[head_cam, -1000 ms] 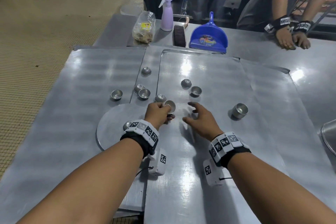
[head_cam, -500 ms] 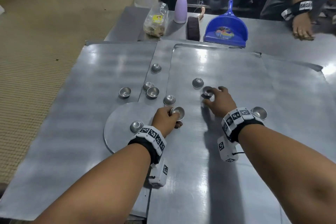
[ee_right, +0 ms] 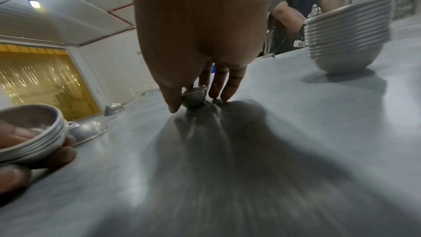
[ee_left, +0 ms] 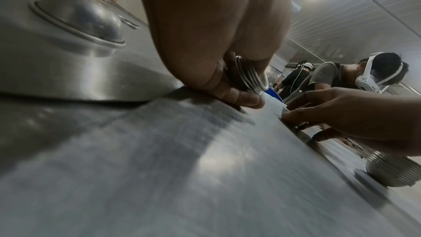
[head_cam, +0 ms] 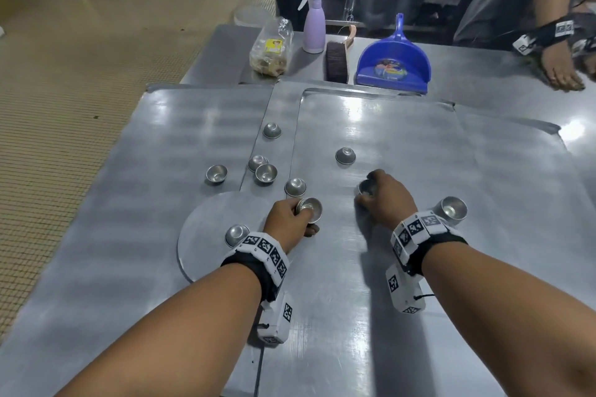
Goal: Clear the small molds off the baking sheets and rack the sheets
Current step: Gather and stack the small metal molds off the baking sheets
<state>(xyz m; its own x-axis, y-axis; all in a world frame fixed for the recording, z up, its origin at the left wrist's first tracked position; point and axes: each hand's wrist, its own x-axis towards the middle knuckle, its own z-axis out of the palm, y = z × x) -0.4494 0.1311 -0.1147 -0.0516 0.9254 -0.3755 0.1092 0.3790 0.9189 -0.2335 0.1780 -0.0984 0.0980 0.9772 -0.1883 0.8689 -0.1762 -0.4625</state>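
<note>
My left hand [head_cam: 292, 219] grips a short stack of small metal molds [head_cam: 310, 209], tilted, just above the middle baking sheet [head_cam: 403, 138]; the wrist view shows the nested rims [ee_left: 248, 77] between thumb and fingers. My right hand [head_cam: 385, 195] pinches a single mold [head_cam: 366, 187] standing on the same sheet, thumb and fingers round the mold [ee_right: 194, 96]. A tall stack of molds [head_cam: 451, 209] stands right of my right wrist. Several loose molds lie scattered: one inverted mold [head_cam: 345, 155] ahead, others [head_cam: 266, 172] on the left sheets.
A round metal disc [head_cam: 206, 229] with one mold [head_cam: 236, 234] on it lies at the left. A blue dustpan [head_cam: 393, 64], brush [head_cam: 337, 56], spray bottle [head_cam: 313, 26] and bag [head_cam: 269, 48] line the far edge. Another person's hand [head_cam: 562, 69] rests far right.
My right hand moved forward from open beside the left hand to a mold and closed its fingers round it. The left hand stayed holding its stack.
</note>
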